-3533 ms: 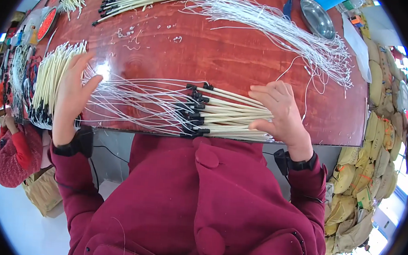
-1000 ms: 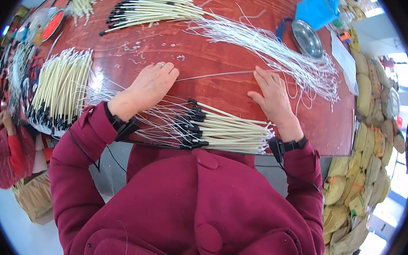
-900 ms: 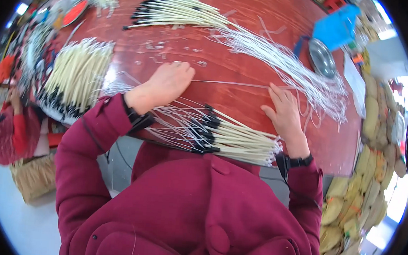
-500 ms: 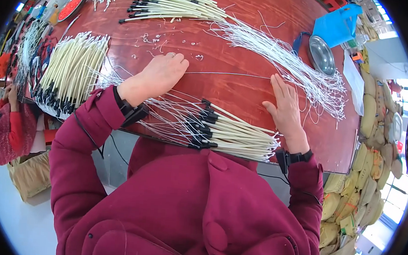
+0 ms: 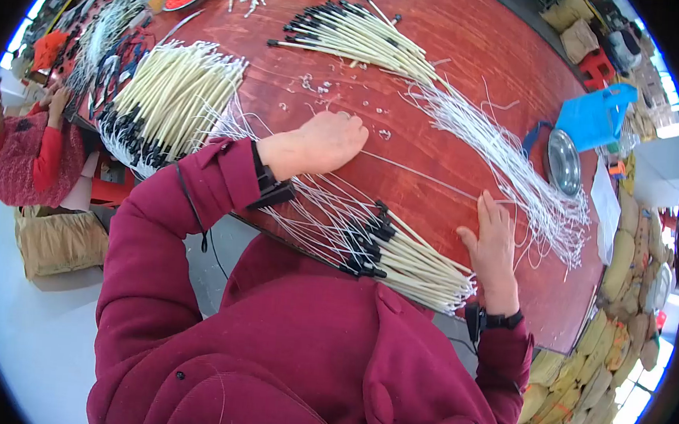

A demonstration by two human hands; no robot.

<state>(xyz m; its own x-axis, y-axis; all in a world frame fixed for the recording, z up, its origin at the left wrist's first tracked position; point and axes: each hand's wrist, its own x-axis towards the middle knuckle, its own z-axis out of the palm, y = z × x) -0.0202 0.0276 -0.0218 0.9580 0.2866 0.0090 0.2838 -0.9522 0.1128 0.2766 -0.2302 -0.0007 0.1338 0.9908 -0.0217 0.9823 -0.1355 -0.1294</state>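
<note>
A thin white wire (image 5: 420,172) stretches across the red tabletop between my hands. My left hand (image 5: 330,143) is closed, its curled fingers on the wire's left end; the fingertips are hidden. Flat on the table, my right hand (image 5: 494,245) has its fingers stretched out, the fingertips touching the wire's other end. In front of my body lies a bundle of cream-coloured tubes with black ends (image 5: 421,267), its loose white wires running left under my left forearm. Beyond my right hand lies a long sheaf of white wires (image 5: 505,172).
Cream tube bundles lie at the left (image 5: 179,97) and far middle (image 5: 366,39). White scraps (image 5: 316,85) are scattered beyond my left hand. To the right stand a metal bowl (image 5: 564,163) and a blue watering can (image 5: 594,119). A co-worker (image 5: 40,147) sits at far left; stacked sacks (image 5: 578,374) line the right.
The whole view has turned and shifted, so the table's contents appear further right. My hands keep much the same pose, with the wire still stretched between them.
</note>
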